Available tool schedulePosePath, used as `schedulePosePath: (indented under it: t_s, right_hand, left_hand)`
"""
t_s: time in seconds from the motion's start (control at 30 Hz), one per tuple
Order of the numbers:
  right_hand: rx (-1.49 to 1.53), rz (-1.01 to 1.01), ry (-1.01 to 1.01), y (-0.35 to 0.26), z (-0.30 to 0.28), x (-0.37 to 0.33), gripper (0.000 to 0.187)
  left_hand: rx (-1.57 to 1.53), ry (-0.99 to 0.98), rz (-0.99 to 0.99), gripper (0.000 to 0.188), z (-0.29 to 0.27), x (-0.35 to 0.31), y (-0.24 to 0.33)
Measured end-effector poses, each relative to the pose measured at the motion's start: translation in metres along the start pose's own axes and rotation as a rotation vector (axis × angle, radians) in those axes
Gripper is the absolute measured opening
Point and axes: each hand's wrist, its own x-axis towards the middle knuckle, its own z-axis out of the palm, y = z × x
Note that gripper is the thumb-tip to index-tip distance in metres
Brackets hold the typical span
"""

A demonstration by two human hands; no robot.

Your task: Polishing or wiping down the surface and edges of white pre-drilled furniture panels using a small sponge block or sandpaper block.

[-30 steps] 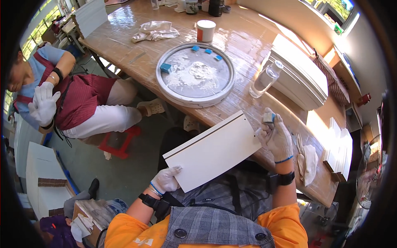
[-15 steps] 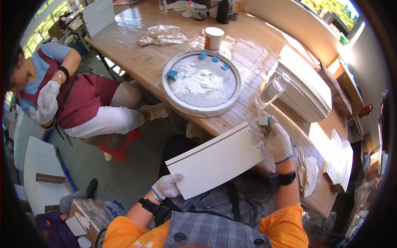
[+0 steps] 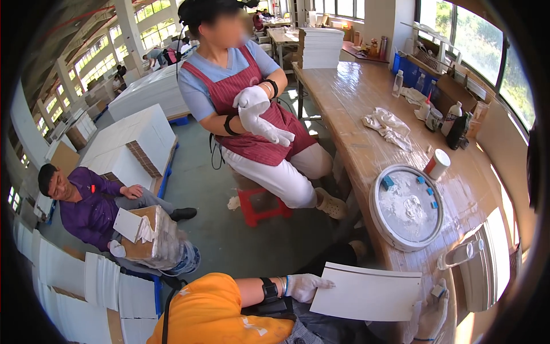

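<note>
Head view — left hand [image 3: 305, 287] pinches white board [image 3: 366, 292]; right hand [image 3: 432, 319], half-curled, holds block [image 3: 438, 290] (red-labelled tub [image 3: 439, 164] beyond).

Stacked boards [image 3: 323, 49] and a worktable [image 3: 346, 103] show a workshop.

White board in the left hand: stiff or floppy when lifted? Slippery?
Probably stiff: the white board shows crisp corners and a flat face beyond the gloved left hand. Perhaps slippery too, since that face looks smooth.

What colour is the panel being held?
The panel is white, with a dark line near one edge; head view.
</note>
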Motion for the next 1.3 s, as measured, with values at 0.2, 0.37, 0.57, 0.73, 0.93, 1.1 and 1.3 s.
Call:
schedulePosePath:
  t_s: [0.2,0.37,0.57,0.73,0.93,1.1,1.3]
  right_hand:
    - [0.059,-0.028,0.133,-0.008,0.025,-0.015,0.046]
    - [-0.042,-0.065,0.248,-0.008,0.012,-0.027,0.040]
    - [-0.396,-0.150,0.395,0.000,0.005,-0.056,0.039]
    - [-0.779,-0.254,0.425,0.001,0.026,-0.054,0.040]
    - [-1.162,-0.448,0.316,0.010,0.015,-0.046,0.041]
    - [-0.554,-0.058,0.362,0.000,0.030,-0.044,0.038]
    - [-1.239,-0.453,0.352,0.012,0.018,-0.035,0.048]
  left_hand:
    - [0.099,0.060,0.020,0.048,-0.013,0.005,0.013]
    - [0.101,0.085,0.098,0.044,-0.004,-0.001,0.020]
    - [0.165,0.105,0.156,0.048,-0.009,0.002,0.007]
    - [0.155,0.099,0.149,0.047,-0.005,-0.001,0.005]
    - [0.106,0.088,0.102,0.049,0.000,0.001,0.010]
    - [0.101,0.074,0.112,0.049,-0.006,0.000,0.012]
    - [0.071,0.099,0.083,0.050,-0.002,-0.001,0.013]
